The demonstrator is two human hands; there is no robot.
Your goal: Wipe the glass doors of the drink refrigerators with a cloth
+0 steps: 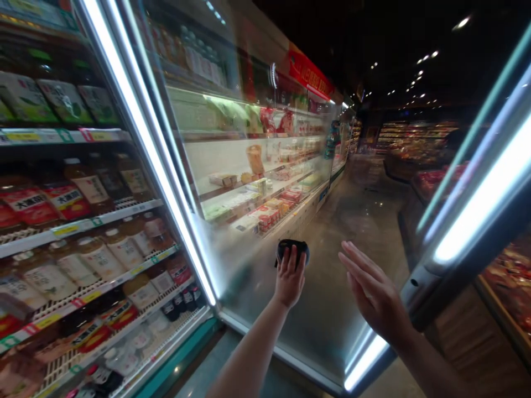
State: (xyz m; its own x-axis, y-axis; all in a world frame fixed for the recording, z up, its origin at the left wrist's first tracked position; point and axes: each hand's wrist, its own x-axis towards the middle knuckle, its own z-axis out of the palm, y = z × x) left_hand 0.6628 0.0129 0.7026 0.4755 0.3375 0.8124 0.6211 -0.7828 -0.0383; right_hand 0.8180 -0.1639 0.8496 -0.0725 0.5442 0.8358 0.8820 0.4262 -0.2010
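My left hand (290,276) is stretched forward to the fogged glass door (249,309) of an open fridge. Its fingers lie over a dark, rounded cloth-like pad (292,244) and press it to the pane; the pad's exact kind is unclear. Close to the door's lit right edge (409,287), my right hand (375,296) is raised with its fingers stretched out and nothing in it. Whether it touches the glass or the frame I cannot tell.
To the left, fridge shelves (83,229) carry rows of bottled drinks (102,255). Through the glass a long chilled display (265,190) of packaged food lines the aisle (365,215). Produce stands (508,276) are at the right, beyond the door.
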